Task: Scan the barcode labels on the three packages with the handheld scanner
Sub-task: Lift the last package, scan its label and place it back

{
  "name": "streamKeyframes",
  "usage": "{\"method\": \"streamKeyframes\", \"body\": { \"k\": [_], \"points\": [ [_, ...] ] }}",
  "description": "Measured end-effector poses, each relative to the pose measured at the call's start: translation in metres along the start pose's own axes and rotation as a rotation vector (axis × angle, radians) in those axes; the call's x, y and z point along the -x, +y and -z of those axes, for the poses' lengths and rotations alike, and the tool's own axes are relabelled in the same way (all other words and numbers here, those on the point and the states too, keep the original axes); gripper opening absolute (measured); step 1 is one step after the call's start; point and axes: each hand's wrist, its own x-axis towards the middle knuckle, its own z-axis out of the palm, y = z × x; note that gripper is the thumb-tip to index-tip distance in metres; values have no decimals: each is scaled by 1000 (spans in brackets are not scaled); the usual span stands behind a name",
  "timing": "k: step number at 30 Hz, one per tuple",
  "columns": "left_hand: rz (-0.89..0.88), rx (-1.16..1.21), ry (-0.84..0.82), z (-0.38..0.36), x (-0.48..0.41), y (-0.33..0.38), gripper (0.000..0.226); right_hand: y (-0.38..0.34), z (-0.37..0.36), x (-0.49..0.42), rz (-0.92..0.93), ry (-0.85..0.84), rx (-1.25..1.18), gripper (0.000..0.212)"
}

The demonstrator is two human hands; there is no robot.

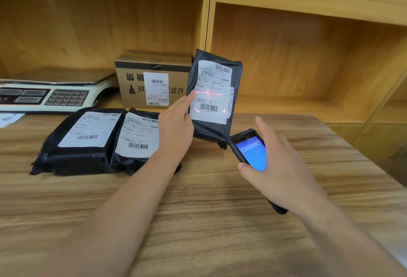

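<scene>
I see white shipping labels with barcodes on every parcel; the small print is too blurred for me to read. My left hand [176,127] props one black package [214,98] upright on the wooden table [198,199], forefinger stretched along its left edge, the other fingers hidden behind it. A red scan line and corner marks glow across its label [211,98]. My right hand [275,166] wraps the handheld scanner [248,151] just below, blue screen up, forefinger lifted. Two more black packages [81,142] [136,140] lie flat on the left, before a cardboard box [152,78] with upside-down printing and a weighing scale [52,92]
</scene>
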Motion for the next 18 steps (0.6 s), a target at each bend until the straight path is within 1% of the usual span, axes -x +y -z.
{"method": "streamKeyframes", "body": {
  "k": [4, 15, 18],
  "points": [
    [17, -16, -5, 0, 0, 0, 52, 0, 3, -1, -2, -4, 21, 98],
    [-7, -30, 32, -2, -1, -3, 52, -2, 1, 5, -18, -65, 76, 97],
    [83, 8, 13, -2, -4, -4, 51, -1, 0, 5, -18, -76, 82, 97]
  ]
}}
